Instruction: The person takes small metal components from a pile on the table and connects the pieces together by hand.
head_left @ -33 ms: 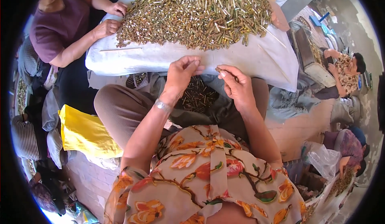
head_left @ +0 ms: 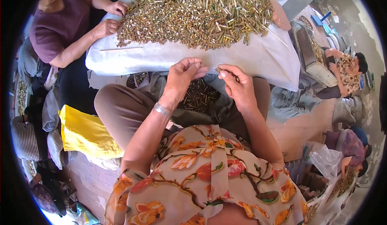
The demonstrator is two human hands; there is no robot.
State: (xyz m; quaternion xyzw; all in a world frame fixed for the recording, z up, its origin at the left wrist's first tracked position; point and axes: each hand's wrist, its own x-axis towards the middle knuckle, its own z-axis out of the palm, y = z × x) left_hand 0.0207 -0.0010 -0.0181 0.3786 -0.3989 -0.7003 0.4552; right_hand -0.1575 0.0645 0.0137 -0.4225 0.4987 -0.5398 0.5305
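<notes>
Brass pieces: a few (head_left: 226,72) pinched in the right hand (head_left: 240,90), above the lap.
Left hand (head_left: 183,78): fingers curled together beside it; holding anything, cannot tell.
Change: none visible between views.
Heap (head_left: 197,11): on the white-covered table (head_left: 161,58).
Lap pile (head_left: 199,96): below both hands.

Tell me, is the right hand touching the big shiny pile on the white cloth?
Apart. The head view shows the right hand raised below the metal pile, with bare white cloth between them.
</notes>
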